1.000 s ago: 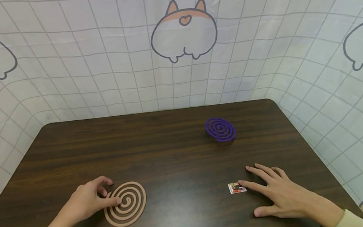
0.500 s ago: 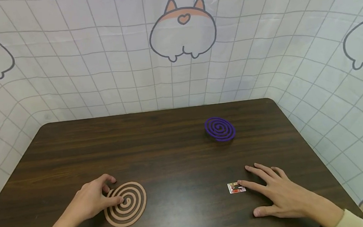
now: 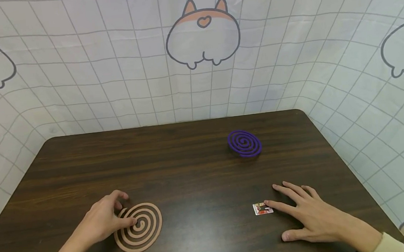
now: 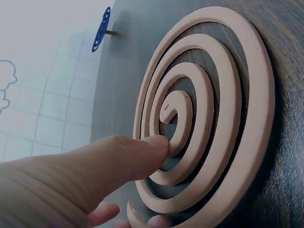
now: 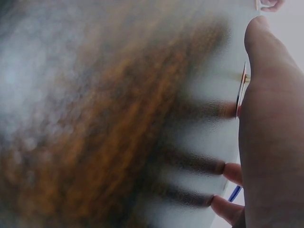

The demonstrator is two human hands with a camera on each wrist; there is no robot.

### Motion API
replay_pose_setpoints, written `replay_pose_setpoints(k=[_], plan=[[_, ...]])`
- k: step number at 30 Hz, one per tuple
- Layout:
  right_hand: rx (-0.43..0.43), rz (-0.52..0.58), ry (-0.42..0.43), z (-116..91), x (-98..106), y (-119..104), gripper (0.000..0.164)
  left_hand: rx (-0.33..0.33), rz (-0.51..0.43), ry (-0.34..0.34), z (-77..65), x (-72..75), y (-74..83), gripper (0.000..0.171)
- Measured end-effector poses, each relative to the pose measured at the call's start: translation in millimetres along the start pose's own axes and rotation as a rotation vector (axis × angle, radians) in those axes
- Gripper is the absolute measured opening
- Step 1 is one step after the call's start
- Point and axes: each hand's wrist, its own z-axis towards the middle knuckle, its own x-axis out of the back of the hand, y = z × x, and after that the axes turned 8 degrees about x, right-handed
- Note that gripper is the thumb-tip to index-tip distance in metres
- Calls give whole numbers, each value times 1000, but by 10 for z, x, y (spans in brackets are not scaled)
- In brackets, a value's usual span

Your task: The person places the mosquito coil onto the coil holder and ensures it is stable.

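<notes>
A tan mosquito coil (image 3: 139, 228) lies flat near the table's front left. My left hand (image 3: 102, 219) holds it from the left: the thumb presses on its inner rings, and the curled fingers sit by its outer end. In the left wrist view, the thumb (image 4: 128, 159) reaches across the coil, with fingertips partly hidden behind its loose end. My right hand (image 3: 314, 214) is spread over the table on the right. Its index fingertip touches the corner of a small picture card (image 3: 262, 208). The card shows nearly edge-on in the right wrist view.
Towards the back right, a purple spiral coil (image 3: 244, 143) stands raised on a short stem. The dark wooden table (image 3: 177, 172) has rounded far corners. Behind it and at both sides hangs a white gridded curtain (image 3: 125, 68) with cartoon animals.
My left hand has slid slightly to the right along the coil. In the latest frame the coil sits a touch further left. The right hand and the card stay put.
</notes>
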Motion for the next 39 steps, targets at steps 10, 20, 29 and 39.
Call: replay_pose_setpoints(k=[10, 20, 29, 39], plan=[[-4, -13, 3, -12, -2, -3, 86, 31, -60, -57, 31, 56, -14, 74], [8, -3, 10, -15, -11, 6, 95, -15, -318, -172, 28, 41, -94, 69], [-3, 8, 5, -12, -13, -2, 96, 33, -570, -301, 30, 24, -111, 61], [-13, -3, 8, 0, -28, -18, 94, 36, -739, -394, 40, -43, -139, 42]])
